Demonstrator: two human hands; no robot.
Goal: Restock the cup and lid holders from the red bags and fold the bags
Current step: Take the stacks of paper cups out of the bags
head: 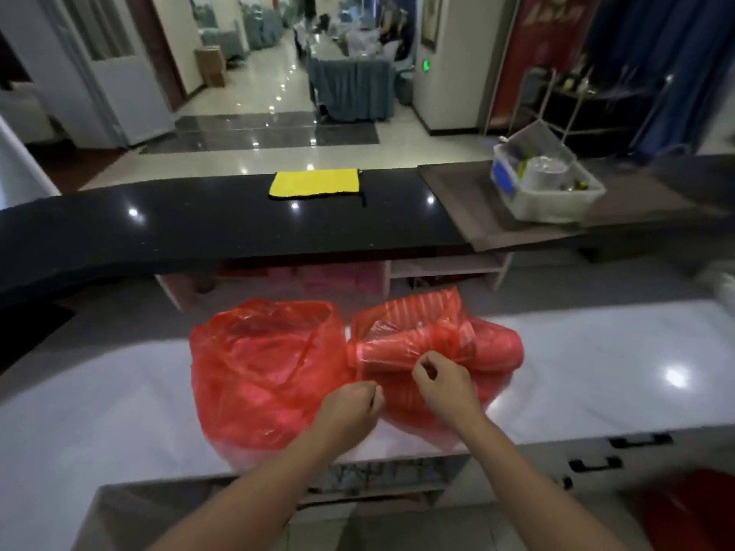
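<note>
Two red plastic bags sit side by side on the white counter (pixel 596 351). The left red bag (pixel 258 371) is bulging and open at the top. The right red bag (pixel 489 347) lies lower, with a sleeve of stacked red cups (pixel 389 351) showing through its plastic. My left hand (pixel 350 411) is closed, pinching the plastic at the seam between the two bags. My right hand (pixel 441 375) pinches the right bag's plastic just below the cup sleeve. Which bag my left hand grips is unclear.
A black raised counter (pixel 199 228) runs across behind, with a yellow cloth (pixel 314 184) on it. A clear plastic bin (pixel 545 188) with cups and bottles stands at the back right. Drawers with black handles (pixel 596 463) are at the lower right, beside something red (pixel 692 511).
</note>
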